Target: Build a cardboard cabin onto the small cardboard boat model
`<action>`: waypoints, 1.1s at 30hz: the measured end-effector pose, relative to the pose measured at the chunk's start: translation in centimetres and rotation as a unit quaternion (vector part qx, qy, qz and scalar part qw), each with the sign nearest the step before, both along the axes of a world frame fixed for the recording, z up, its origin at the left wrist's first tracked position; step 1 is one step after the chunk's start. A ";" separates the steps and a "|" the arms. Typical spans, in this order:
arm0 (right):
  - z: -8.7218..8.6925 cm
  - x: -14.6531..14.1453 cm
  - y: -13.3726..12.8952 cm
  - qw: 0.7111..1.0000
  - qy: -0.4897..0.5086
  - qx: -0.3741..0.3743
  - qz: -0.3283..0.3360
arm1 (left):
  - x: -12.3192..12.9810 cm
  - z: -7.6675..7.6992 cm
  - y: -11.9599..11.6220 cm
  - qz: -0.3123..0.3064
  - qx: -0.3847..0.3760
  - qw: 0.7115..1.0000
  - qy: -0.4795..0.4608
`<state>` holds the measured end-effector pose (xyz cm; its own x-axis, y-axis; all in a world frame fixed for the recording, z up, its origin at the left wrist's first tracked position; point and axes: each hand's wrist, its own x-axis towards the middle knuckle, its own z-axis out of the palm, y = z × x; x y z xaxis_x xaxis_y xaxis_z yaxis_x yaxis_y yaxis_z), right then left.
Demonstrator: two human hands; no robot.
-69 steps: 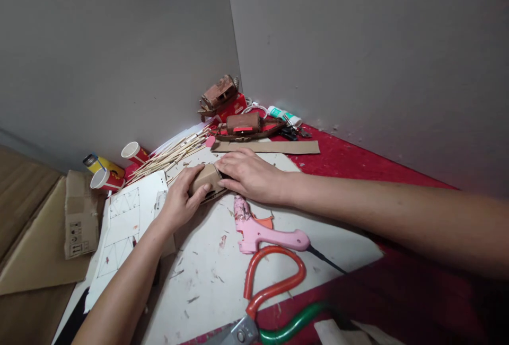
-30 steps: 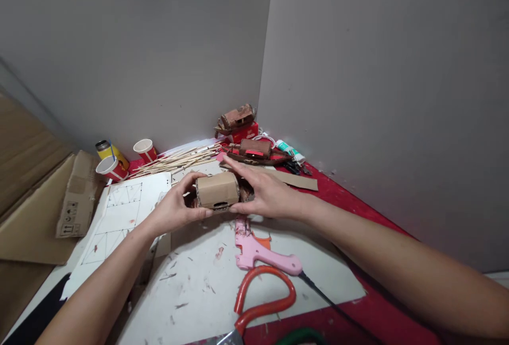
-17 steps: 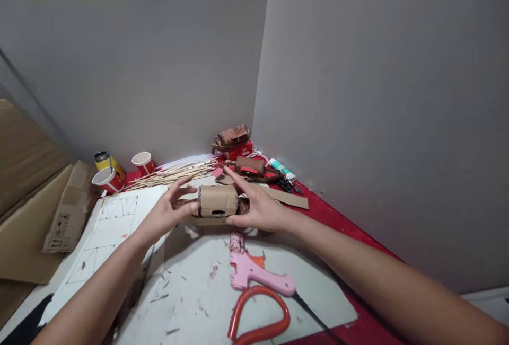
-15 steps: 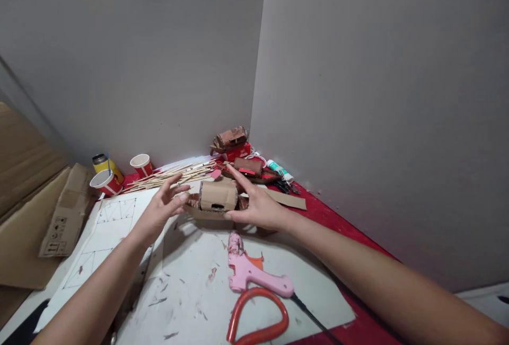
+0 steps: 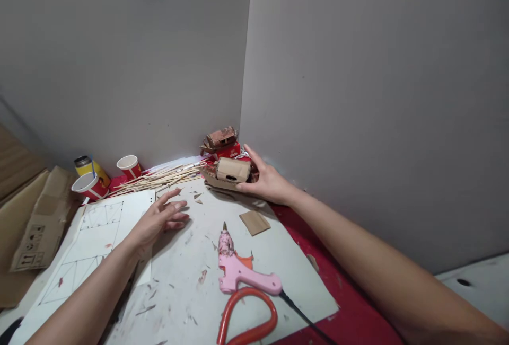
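My right hand [image 5: 268,178] grips the right end of a small cardboard model boat [image 5: 226,178], thumb in front and index finger reaching behind. The boat has a rounded tan cabin with a dark opening in its side. My left hand [image 5: 161,218] hovers over the white sheet, fingers apart and holding nothing. Small cardboard scraps [image 5: 199,201] lie just beyond it. A pink glue gun [image 5: 248,276] rests on its side between my arms, nozzle pointing away from me.
Behind the boat stands a browner model boat [image 5: 220,139] on a red box. Bamboo sticks [image 5: 159,179], paper cups [image 5: 90,186] and a yellow bottle [image 5: 97,170] line the back left. An orange-red handle [image 5: 248,316], a cardboard square [image 5: 254,222] and a drawing sheet [image 5: 95,239] lie nearer.
My right hand has carried the boat away from me toward the back corner. My left hand has come off it and moved nearer. The cardboard square is now uncovered.
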<state>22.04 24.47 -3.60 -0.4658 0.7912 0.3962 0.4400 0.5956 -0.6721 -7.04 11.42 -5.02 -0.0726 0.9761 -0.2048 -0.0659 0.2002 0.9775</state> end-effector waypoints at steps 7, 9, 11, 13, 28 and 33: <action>-1.5 -0.4 0.0 0.993 -0.113 0.016 -0.011 | 0.3 -0.1 -0.2 -0.014 -0.011 1.000 0.012; -1.6 -0.4 -0.1 0.990 -0.136 0.023 -0.023 | 0.3 -0.1 -0.2 -0.017 -0.012 1.000 0.015; -1.5 -0.3 -0.2 0.987 -0.154 0.029 -0.030 | 0.3 -0.2 -0.1 -0.020 -0.014 1.000 0.014; -1.5 -0.2 -0.2 0.985 -0.169 0.034 -0.029 | 0.2 -0.3 -0.1 -0.022 -0.015 1.000 0.013; 2.6 3.7 0.6 0.990 -0.135 -0.032 0.018 | 0.2 -0.1 0.0 -0.012 -0.005 1.000 0.016; 3.2 4.1 1.1 0.997 -0.043 -0.039 -0.040 | 1.1 2.4 -0.5 0.019 0.060 0.997 0.045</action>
<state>26.16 25.60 -0.40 -0.4296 0.8541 0.2932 0.5427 0.5037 -0.6722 -5.95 10.95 -2.58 -0.1223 0.9895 -0.0773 0.0171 0.0800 0.9966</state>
